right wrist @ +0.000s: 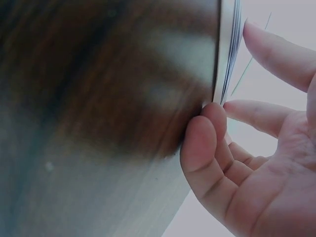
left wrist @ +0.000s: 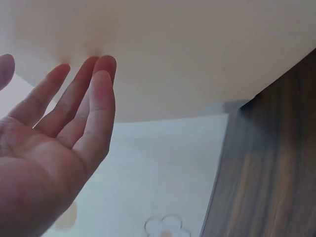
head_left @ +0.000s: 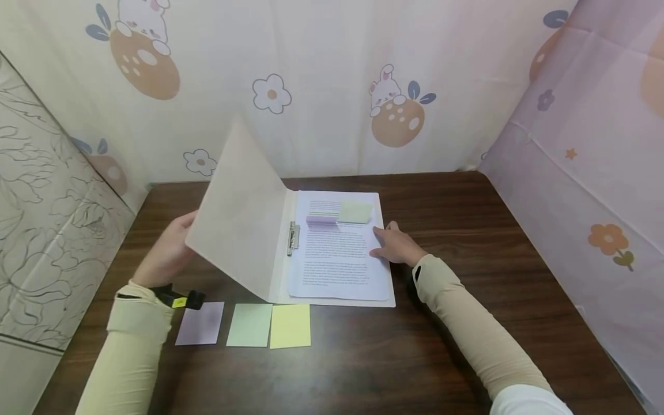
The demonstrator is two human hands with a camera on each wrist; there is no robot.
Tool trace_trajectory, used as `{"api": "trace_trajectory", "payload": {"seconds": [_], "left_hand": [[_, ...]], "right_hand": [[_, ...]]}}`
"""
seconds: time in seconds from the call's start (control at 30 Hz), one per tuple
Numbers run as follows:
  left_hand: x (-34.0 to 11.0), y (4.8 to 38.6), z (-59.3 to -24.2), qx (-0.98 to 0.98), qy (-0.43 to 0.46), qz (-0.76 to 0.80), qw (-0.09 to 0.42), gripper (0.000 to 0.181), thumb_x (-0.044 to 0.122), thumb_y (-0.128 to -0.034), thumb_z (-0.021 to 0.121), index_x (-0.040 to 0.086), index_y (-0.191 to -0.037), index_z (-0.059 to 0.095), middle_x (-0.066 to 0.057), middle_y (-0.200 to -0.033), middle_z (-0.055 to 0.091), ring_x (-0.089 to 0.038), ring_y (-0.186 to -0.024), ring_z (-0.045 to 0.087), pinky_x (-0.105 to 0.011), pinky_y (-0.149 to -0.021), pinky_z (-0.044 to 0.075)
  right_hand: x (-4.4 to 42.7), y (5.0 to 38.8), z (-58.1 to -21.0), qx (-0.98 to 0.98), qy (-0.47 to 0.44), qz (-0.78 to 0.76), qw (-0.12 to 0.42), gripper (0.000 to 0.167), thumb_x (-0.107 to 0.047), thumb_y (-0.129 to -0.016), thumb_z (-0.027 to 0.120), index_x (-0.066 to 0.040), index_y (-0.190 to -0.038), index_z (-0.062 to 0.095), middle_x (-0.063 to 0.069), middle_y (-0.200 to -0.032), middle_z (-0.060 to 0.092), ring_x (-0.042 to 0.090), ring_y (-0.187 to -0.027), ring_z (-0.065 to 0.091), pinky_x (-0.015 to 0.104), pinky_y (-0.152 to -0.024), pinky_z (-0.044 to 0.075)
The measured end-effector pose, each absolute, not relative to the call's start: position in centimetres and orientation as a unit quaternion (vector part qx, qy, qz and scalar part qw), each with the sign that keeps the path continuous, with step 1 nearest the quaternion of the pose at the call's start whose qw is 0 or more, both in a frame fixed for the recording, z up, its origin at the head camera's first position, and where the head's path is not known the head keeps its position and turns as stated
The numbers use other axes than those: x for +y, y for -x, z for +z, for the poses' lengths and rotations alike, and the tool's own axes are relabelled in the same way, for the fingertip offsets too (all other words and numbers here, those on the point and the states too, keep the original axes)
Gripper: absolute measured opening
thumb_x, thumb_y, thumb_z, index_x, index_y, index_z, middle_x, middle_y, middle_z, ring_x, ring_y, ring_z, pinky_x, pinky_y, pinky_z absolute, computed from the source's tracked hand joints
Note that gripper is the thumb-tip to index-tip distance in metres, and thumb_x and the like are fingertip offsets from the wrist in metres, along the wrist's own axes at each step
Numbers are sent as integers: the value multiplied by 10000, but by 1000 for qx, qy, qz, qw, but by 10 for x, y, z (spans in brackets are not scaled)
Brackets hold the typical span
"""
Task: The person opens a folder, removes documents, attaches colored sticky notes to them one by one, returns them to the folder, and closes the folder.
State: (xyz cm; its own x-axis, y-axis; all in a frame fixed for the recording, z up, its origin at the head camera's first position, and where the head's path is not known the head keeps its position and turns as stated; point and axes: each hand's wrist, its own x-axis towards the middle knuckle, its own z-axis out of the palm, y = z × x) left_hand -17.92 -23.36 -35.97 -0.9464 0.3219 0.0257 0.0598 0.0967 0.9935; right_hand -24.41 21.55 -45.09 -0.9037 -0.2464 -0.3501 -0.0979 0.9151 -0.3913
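Observation:
A white folder lies spread on the table, with printed pages beside its metal clip. Its cover stands raised at a slant on the left. Fairly straight fingers of my left hand touch the cover's outer side, as the left wrist view shows. My right hand rests at the folder's right edge. Its thumb and one finger lie on the pages, while other fingers bend beside the edge. On the top page are a green sticky note and a lifted purple sticky note.
In front of the folder, purple, green and yellow sticky notes lie in a row on the dark wooden table. A patterned curtain hangs behind the table's far edge.

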Motion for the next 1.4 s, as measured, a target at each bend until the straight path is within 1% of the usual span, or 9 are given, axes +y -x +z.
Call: {"api": "trace_trajectory", "payload": {"seconds": [0.13,0.3,0.53,0.73,0.8,0.93,1.1,1.27,1.4], "left_hand": [[-206,184,-367,817,-105,560,89,288,279,-1014,500,64,-1170,613,41,-1045,655,-69,-924,595,-259,-799,507],[-176,194,-386,839,-132,514,117,398,264,-995,543,67,-1341,552,-121,-1327,600,-217,-1176,581,-413,-982,483],[-149,199,-423,894,-153,384,172,594,342,-961,596,97,-1471,415,-162,-1508,436,-372,-1400,396,-566,-1115,337],[-135,198,-445,926,-149,270,216,783,339,-901,686,150,-1542,277,-156,-1579,315,-363,-1462,282,-558,-1158,273],[-132,198,-446,932,-146,252,216,805,335,-888,703,170,-1545,269,-170,-1577,313,-377,-1463,267,-577,-1151,270],[-130,199,-445,941,-130,228,216,809,341,-873,718,204,-1541,283,-200,-1569,308,-402,-1461,239,-615,-1131,274],[-131,199,-445,947,-130,204,212,805,366,-862,727,210,-1532,309,-217,-1584,256,-427,-1467,192,-652,-1098,296],[-130,200,-447,951,-139,194,196,786,374,-851,738,175,-1511,360,-226,-1583,247,-439,-1461,189,-659,-1088,303],[-126,202,-449,955,-139,185,186,767,378,-848,741,166,-1497,391,-224,-1570,280,-423,-1454,221,-640,-1091,319]], "right_hand": [[215,245,-453,959,86,-182,201,756,-290,-914,676,-48,-1519,292,197,-1199,371,255,-787,479,327,-716,398],[215,246,-455,960,81,-179,200,764,-303,-907,683,-52,-1517,299,198,-1209,375,254,-794,482,322,-713,399],[213,248,-456,960,88,-178,196,751,-297,-909,682,-44,-1511,312,210,-1219,380,255,-794,491,323,-709,408],[215,247,-455,958,180,-162,154,296,-184,-1006,487,-72,-1239,632,137,-1086,616,265,-986,419,355,-701,459],[215,248,-455,957,204,-154,136,281,-179,-1026,426,-93,-1119,677,81,-1044,684,273,-1048,395,377,-718,481],[215,249,-454,956,202,-168,129,303,-188,-1022,426,-65,-1167,663,142,-1122,661,299,-1087,439,417,-768,503],[218,253,-457,948,171,-228,140,354,-98,-1006,390,56,-1257,585,261,-1137,537,250,-823,499,352,-707,441],[224,259,-458,928,132,-298,182,440,-44,-1011,289,100,-1404,425,106,-717,519,129,-532,372,274,-572,378],[226,259,-456,927,116,-300,192,453,-101,-1036,312,93,-1442,366,167,-794,618,190,-578,498,328,-632,455]]}}
